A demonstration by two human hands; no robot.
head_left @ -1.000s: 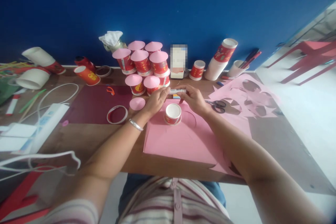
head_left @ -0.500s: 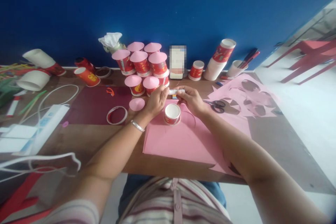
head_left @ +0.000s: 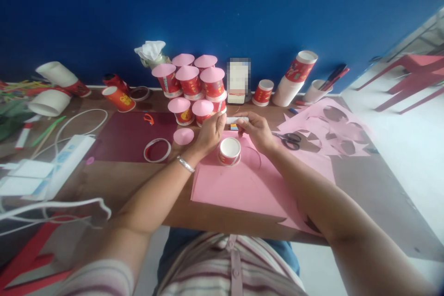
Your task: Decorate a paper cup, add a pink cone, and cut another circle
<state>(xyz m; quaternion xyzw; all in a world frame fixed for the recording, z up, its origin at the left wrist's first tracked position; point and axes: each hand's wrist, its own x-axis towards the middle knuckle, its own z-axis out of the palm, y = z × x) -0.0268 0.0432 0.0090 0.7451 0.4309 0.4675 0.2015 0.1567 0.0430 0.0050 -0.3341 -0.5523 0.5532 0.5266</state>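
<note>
Both of my hands hold a small white tube point(head_left: 236, 120), like a glue stick, level above the table. My left hand point(head_left: 210, 132) pinches its left end and my right hand point(head_left: 257, 130) grips its right end. Just below them a short red paper cup point(head_left: 229, 151) stands upside down on a pink paper sheet point(head_left: 239, 184) that has a curved cut line. A loose pink paper cone point(head_left: 183, 136) lies to the left of the cup. Behind my hands stands a stack of red cups with pink cone lids point(head_left: 193, 87).
Scissors point(head_left: 290, 138) lie right of my right hand beside cut pink paper scraps point(head_left: 329, 129). A tape ring point(head_left: 157, 150) rests on dark red paper point(head_left: 128, 136). More cups point(head_left: 293, 77), a pen holder point(head_left: 317, 90) and white cables point(head_left: 65, 129) line the table against the blue wall.
My two hands have drawn closer together on the tube, so less of it shows between them. The view has shifted slightly.
</note>
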